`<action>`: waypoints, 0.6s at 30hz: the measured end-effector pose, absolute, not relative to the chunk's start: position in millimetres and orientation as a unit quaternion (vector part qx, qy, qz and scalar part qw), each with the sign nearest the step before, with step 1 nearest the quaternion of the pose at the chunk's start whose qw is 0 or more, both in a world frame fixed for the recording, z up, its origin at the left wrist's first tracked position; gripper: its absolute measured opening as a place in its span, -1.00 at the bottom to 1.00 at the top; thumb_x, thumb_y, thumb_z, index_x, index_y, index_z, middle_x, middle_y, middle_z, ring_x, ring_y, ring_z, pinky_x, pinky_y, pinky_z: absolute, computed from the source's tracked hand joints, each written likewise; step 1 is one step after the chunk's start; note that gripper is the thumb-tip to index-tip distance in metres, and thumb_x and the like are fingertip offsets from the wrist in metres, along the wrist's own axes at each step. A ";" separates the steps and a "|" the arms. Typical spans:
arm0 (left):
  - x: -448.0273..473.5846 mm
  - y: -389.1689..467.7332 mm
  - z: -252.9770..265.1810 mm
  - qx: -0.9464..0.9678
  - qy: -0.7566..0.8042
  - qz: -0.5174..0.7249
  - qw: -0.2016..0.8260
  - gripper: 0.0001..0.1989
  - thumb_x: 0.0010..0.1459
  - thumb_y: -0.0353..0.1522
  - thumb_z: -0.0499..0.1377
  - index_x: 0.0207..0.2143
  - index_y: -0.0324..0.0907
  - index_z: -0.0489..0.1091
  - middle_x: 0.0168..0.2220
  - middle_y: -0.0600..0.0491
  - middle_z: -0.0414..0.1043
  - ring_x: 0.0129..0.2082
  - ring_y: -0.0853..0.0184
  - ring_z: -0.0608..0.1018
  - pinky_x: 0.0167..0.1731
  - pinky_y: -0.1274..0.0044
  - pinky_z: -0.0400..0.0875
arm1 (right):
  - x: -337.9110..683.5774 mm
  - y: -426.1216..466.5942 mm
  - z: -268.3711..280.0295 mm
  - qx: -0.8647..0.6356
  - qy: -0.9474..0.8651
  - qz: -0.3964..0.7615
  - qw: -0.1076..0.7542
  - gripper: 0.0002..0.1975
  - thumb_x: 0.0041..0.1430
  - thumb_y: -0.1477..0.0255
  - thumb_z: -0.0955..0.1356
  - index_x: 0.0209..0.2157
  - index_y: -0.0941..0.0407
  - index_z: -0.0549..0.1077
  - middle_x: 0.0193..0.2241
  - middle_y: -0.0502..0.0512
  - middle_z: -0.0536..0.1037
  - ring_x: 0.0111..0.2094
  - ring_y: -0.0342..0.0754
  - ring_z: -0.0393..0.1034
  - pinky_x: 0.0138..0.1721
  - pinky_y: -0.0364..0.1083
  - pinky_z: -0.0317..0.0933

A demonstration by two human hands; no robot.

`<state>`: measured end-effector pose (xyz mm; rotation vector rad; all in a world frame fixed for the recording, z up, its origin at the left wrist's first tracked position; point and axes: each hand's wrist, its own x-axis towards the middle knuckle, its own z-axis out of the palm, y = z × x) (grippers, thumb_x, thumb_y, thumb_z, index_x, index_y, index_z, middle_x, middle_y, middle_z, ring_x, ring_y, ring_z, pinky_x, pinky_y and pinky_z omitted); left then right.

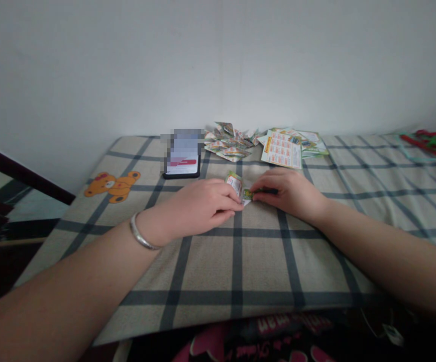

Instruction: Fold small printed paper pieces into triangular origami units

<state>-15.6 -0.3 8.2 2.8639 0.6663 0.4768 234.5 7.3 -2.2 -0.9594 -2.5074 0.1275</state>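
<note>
- Nearest the lens, dark fabric with pink lettering (263, 342) fills the bottom edge, just below the near hem of the checked cloth (236, 261).
- Both bare forearms stretch over that checked cloth and meet near its middle.
- On the left wrist sits a silver bangle (142, 235).
- Left hand (199, 206) lies knuckles up, fingers curled, its fingertips pressing the near edge of a small folded paper piece (236, 188) down on the checked cloth.
- Right hand (289, 193) rests flat beside it, thumb and forefinger pinched shut on the paper's right end, where the print is green.
- That paper lies on the checked cloth, between the two hands and touching both.
- Beyond the hands, towards the wall, a black phone (182, 161) lies on the checked cloth, its screen lit and partly blurred.
- Right of the phone is a heap of folded paper shapes (229, 141); next to that lies a stack of printed leaflets (284, 148).
- At the checked cloth's left part a cartoon bear (112, 185) is printed.
- Far right on the cloth lie red and green strips (434, 143); what they are I cannot tell.
</note>
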 end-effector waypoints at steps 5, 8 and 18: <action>-17.3 3.8 7.9 0.959 0.209 0.165 0.097 -0.77 0.23 -0.42 0.14 -0.10 -0.10 0.52 -0.10 0.11 0.54 -0.08 0.36 0.50 0.01 0.45 0.36 | 234.6 9.6 -2.9 -0.356 -0.907 0.039 0.222 -0.92 0.19 0.46 0.37 -0.25 0.12 0.50 -0.33 0.07 0.54 -0.26 -0.04 0.40 -0.23 -0.09 0.23; -18.4 7.8 6.2 0.963 0.198 0.160 0.086 -0.76 0.23 -0.43 0.13 -0.12 -0.06 0.53 -0.08 0.11 0.53 -0.09 0.35 0.49 0.00 0.42 0.38 | 235.1 12.6 -4.2 -0.340 -0.910 0.045 0.233 -0.91 0.21 0.49 0.35 -0.24 0.11 0.49 -0.32 0.06 0.55 -0.26 -0.05 0.40 -0.21 -0.10 0.23; -20.4 9.6 3.4 0.958 0.207 0.198 -0.007 -0.78 0.23 -0.42 0.13 -0.19 -0.03 0.55 -0.04 0.11 0.53 0.30 0.10 0.16 0.26 0.08 0.06 | 234.9 13.8 -2.8 -0.304 -0.923 0.032 0.233 -0.87 0.23 0.53 0.33 -0.21 0.15 0.50 -0.34 0.10 0.55 -0.28 -0.04 0.40 -0.22 -0.08 0.24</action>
